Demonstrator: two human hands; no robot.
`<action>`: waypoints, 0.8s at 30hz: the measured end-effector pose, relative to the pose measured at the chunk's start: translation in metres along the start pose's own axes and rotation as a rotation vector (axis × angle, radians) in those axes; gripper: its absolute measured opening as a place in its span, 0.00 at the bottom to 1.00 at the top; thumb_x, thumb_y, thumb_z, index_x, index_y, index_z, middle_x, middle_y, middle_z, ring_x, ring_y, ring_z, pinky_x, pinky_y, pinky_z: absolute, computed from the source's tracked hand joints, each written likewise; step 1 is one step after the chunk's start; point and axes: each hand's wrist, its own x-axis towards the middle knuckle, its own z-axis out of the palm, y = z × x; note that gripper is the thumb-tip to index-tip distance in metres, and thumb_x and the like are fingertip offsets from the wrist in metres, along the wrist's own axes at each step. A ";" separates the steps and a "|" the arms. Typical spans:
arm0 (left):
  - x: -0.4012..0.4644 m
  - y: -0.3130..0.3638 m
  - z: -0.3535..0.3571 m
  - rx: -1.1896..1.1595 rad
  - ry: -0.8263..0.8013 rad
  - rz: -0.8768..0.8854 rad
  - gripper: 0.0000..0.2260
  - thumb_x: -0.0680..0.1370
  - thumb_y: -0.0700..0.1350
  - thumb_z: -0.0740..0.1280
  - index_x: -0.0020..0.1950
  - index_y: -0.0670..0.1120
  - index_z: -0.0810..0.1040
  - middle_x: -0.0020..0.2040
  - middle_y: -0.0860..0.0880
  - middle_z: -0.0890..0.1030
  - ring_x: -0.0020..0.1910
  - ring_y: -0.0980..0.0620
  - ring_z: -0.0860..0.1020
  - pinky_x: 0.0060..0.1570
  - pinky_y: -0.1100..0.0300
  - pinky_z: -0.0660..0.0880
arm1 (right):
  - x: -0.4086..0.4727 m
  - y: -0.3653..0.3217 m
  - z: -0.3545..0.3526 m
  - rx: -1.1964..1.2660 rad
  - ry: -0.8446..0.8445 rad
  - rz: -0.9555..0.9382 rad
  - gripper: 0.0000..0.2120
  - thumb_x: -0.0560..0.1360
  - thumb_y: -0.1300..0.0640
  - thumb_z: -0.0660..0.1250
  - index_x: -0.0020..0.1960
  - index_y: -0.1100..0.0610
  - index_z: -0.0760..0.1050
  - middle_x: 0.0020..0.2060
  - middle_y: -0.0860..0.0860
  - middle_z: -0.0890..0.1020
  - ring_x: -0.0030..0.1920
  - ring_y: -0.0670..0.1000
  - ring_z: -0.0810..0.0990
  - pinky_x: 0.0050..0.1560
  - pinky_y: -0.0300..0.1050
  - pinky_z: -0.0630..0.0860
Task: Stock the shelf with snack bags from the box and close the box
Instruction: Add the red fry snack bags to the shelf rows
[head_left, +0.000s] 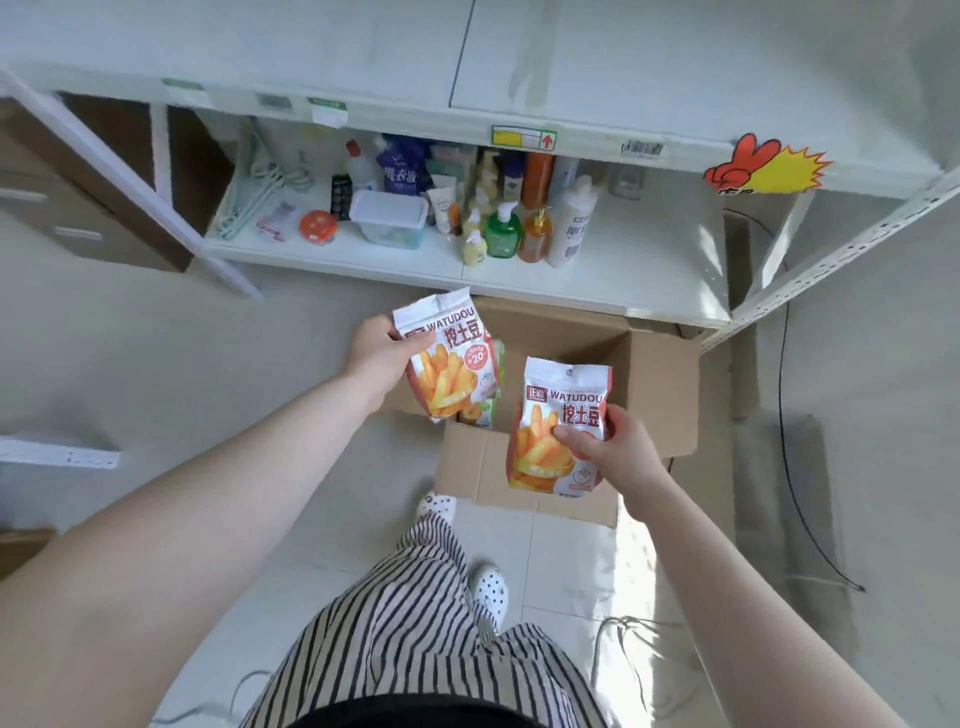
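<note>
An open cardboard box (657, 384) stands on the floor in front of a white shelf (597, 270). Above its left side, my left hand (382, 358) grips a white and orange snack bag (449, 358) by its upper left edge. A second bag with a green edge (491, 400) shows just behind it; whether it is held or lies in the box I cannot tell. My right hand (610, 449) grips another snack bag of the same kind (558, 426) over the box's near wall, thumb across its front. Both bags are upright with their fronts facing me.
The lower shelf carries bottles (501, 231), a lidded plastic tub (387, 218), a white pump bottle (571, 223) and hangers (254, 197); its right part is bare. A brown cabinet (104, 171) stands at left. A black cable (789, 467) runs along the floor at right. My feet (488, 587) are near the box.
</note>
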 end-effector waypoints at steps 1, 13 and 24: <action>-0.006 -0.002 -0.014 0.005 0.016 0.001 0.11 0.73 0.41 0.73 0.53 0.39 0.79 0.44 0.44 0.82 0.36 0.50 0.79 0.35 0.61 0.72 | -0.006 -0.002 0.007 -0.014 -0.014 -0.004 0.19 0.68 0.54 0.79 0.55 0.57 0.77 0.47 0.51 0.86 0.44 0.53 0.86 0.41 0.54 0.83; -0.003 -0.023 -0.169 -0.032 0.098 0.056 0.07 0.72 0.41 0.73 0.49 0.44 0.82 0.47 0.44 0.84 0.47 0.45 0.83 0.52 0.46 0.79 | -0.021 -0.063 0.139 -0.131 -0.158 -0.116 0.18 0.69 0.55 0.78 0.55 0.54 0.77 0.47 0.49 0.86 0.45 0.51 0.86 0.42 0.52 0.84; 0.051 -0.015 -0.330 0.043 0.068 0.196 0.10 0.71 0.43 0.75 0.52 0.46 0.82 0.48 0.48 0.84 0.46 0.50 0.82 0.49 0.57 0.77 | -0.014 -0.115 0.293 -0.083 -0.073 -0.147 0.12 0.70 0.57 0.77 0.51 0.53 0.77 0.48 0.53 0.86 0.46 0.54 0.86 0.50 0.56 0.82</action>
